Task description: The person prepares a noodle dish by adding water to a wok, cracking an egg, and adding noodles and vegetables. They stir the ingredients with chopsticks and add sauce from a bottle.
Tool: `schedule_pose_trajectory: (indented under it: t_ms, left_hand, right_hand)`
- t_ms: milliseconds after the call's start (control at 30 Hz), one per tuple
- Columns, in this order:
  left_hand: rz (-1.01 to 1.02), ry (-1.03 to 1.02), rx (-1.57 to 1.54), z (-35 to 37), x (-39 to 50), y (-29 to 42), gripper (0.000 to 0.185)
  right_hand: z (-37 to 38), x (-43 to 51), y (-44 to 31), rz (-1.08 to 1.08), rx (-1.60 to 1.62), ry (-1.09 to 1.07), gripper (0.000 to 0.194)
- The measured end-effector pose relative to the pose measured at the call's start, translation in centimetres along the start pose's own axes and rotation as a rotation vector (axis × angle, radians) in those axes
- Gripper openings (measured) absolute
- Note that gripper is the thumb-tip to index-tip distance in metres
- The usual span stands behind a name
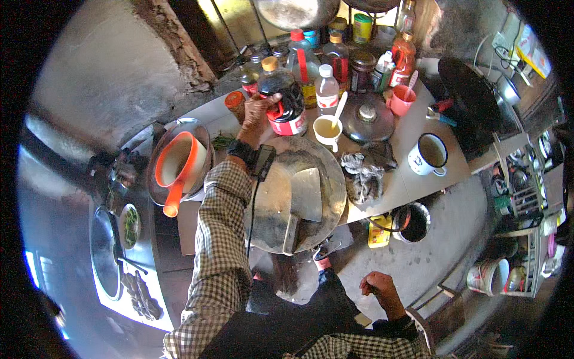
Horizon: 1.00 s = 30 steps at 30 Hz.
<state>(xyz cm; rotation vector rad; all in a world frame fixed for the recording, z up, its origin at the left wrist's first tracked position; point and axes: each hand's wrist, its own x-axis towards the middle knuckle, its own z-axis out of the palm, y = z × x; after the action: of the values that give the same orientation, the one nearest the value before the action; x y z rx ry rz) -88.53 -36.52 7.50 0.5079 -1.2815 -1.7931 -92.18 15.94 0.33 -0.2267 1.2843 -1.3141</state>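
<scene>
My left hand (258,111) grips the red handle of a large jug of dark liquid (287,105), with an orange cap on and a red-and-white label. The jug is upright among the bottles at the back of the counter. Nearer to me, a cleaver (306,195) lies flat on a round chopping board (269,193). My right hand (376,285) hangs low at the right, away from the counter, its fingers curled; whether it holds anything cannot be told. Right of the jug are a clear bottle with a white cap (327,89) and a cup with a spoon (326,130).
An orange-rimmed dipper (175,190) rests in a basin (154,179) at the left. To the right are a dark pot lid (365,123), a crumpled rag (364,177), a pink cup (400,102) and an enamel mug (419,159). A bucket (426,224) and yellow container (379,233) stand below.
</scene>
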Motion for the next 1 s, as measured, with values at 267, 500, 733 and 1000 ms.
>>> schedule_pose_trajectory:
  t_ms: [267,500,733,1000]
  left_hand:
    - [0.057,0.1,-0.03,0.4,0.5,-1.1,0.019]
    - [0.057,0.17,-0.117,2.0,1.0,1.9,0.019]
    - [0.041,-0.007,-0.046,3.2,-3.9,10.0,0.026]
    - [0.094,0.216,0.237,1.0,-20.3,22.6,0.021]
  right_hand:
    - [0.5,0.2,-1.1,0.061,-0.097,-0.053,0.025]
    - [1.3,0.4,-1.6,0.079,-0.168,-0.048,0.024]
    - [3.4,1.4,-3.6,0.124,-0.374,-0.234,0.023]
    - [10.8,5.9,-7.6,0.08,-0.55,-0.565,0.011]
